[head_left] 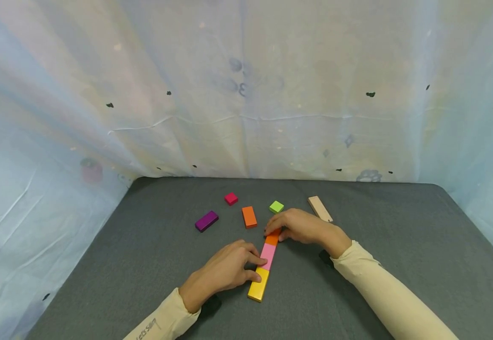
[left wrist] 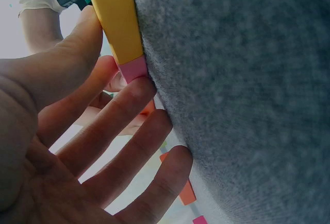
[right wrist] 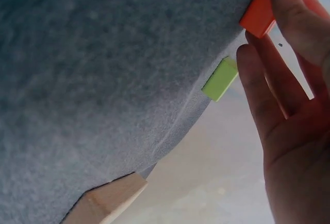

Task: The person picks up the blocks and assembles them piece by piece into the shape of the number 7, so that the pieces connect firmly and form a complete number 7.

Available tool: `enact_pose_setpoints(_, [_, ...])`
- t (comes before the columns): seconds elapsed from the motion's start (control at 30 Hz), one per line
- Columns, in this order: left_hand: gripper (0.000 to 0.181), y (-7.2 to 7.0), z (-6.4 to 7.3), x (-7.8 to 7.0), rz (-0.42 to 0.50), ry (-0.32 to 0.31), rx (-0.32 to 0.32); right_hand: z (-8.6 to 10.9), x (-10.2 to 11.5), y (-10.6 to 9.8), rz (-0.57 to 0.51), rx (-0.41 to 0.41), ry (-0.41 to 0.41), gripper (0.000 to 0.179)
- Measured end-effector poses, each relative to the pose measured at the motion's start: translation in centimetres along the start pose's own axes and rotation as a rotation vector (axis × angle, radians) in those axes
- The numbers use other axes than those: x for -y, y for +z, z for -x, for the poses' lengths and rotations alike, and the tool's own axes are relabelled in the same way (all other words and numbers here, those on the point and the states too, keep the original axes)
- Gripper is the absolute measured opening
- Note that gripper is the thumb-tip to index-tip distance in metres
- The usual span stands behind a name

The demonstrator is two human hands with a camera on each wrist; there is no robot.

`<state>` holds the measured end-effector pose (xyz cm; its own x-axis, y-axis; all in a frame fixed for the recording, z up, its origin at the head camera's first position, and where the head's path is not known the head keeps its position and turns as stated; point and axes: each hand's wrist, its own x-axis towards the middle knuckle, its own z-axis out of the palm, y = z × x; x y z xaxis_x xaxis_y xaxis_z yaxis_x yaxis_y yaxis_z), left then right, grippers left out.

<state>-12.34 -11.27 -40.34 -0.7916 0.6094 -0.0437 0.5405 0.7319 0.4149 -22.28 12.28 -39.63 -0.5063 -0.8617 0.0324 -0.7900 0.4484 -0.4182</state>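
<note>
A yellow block [head_left: 258,289], a pink block [head_left: 268,251] and an orange block [head_left: 272,239] lie end to end in a slanting row on the dark grey cloth. My left hand [head_left: 229,265] touches this row from the left, its thumb at the yellow block and a fingertip at the pink one. In the left wrist view its fingers [left wrist: 124,116] are spread and fairly straight. At the far end, my right hand [head_left: 303,225] pinches the orange block between thumb and fingers, covering part of it. The right wrist view shows that orange block [right wrist: 259,15] beside the thumb.
Beyond the hands lie a purple block [head_left: 206,221], a red cube [head_left: 231,199], another orange block [head_left: 249,217], a lime green block [head_left: 276,207] and a plain wooden block [head_left: 320,208]. A pale printed curtain [head_left: 272,94] hangs behind the grey table [head_left: 382,236].
</note>
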Motion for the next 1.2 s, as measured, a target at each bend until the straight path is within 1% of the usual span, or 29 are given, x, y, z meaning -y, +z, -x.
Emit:
enact_pose_setpoints(0.13, [0.040,0.1,0.0,0.0,-0.003,-0.005,0.002,0.1,-0.1,0.0,0.020,0.001,-0.003,0.035])
enact_pose_setpoints(0.3, [0.039,0.1,0.0,0.0,-0.005,-0.014,0.006,0.2,-0.1,0.0,0.020,0.029,0.022,0.039])
enact_pose_setpoints(0.37, [0.039,0.1,0.0,0.0,-0.005,-0.016,0.002,0.3,0.0,-0.2,0.010,0.033,0.027,0.040])
enact_pose_setpoints(0.47, [0.038,0.2,0.0,0.1,-0.002,-0.017,-0.007,0.6,-0.4,-1.0,0.021,0.012,0.024,0.039])
enact_pose_setpoints(0.53, [0.038,0.2,0.0,0.1,0.001,-0.019,-0.013,1.2,-0.9,-1.8,0.036,-0.013,0.032,0.038])
enact_pose_setpoints(0.63, [0.038,0.2,0.0,0.1,0.003,-0.023,-0.018,2.4,-2.2,-3.0,0.082,-0.038,0.065,0.036])
enact_pose_setpoints(0.8, [0.038,0.3,0.1,-0.3,0.007,-0.016,-0.027,5.0,-4.8,-4.5,0.167,-0.030,0.159,0.039])
enact_pose_setpoints(0.9, [0.038,0.4,0.1,-0.5,0.005,-0.022,-0.017,6.2,-6.1,-5.0,0.198,-0.025,0.206,0.043])
enact_pose_setpoints(1.03, [0.038,0.3,0.1,-0.5,-0.003,-0.039,0.003,7.0,-7.0,-5.6,0.197,-0.011,0.228,0.047])
enact_pose_setpoints(1.2, [0.037,0.4,0.0,-0.5,-0.006,-0.027,-0.015,7.4,-7.5,-6.1,0.181,0.006,0.232,0.042])
